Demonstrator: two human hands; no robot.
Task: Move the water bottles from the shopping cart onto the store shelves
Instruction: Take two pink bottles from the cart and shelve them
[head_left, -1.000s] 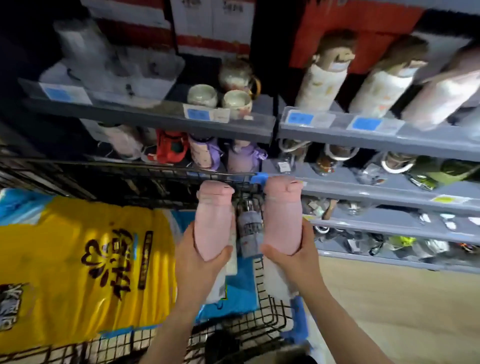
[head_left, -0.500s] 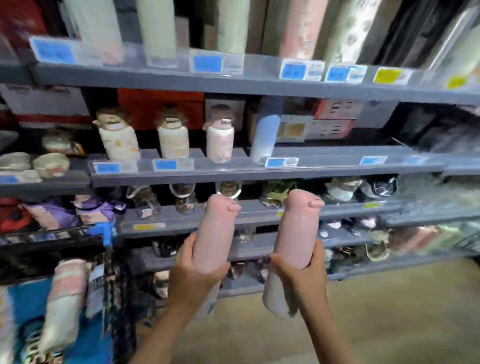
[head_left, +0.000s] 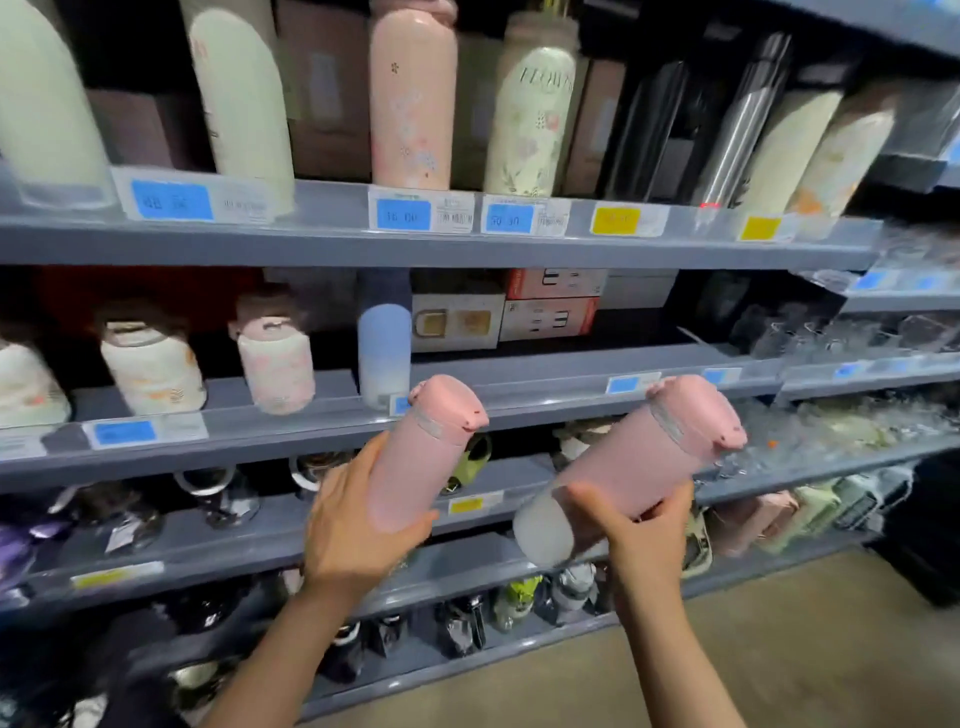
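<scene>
My left hand (head_left: 353, 525) grips the lower part of a pink water bottle (head_left: 423, 452) with a flip lid, tilted slightly to the right. My right hand (head_left: 639, 525) grips a second pink bottle (head_left: 639, 457) that fades to white at its base and leans further right. Both bottles are held in the air in front of the grey store shelves (head_left: 545, 374), just below the second shelf's front edge. A stretch of that shelf to the right of a blue-white bottle (head_left: 384, 353) is bare. The shopping cart is out of view.
The top shelf carries tall cream, pink (head_left: 413, 98), floral and steel bottles behind price labels (head_left: 421, 210). Short patterned bottles (head_left: 275, 353) and boxes (head_left: 550, 306) stand on the second shelf. Lower shelves hold packaged cups. Glassware fills the right-hand shelves (head_left: 857, 338). Beige floor lies below.
My view has turned from the cart up to the shelves. Both hands have lifted the pink bottles higher and tilted them to the right, toward the second shelf.
</scene>
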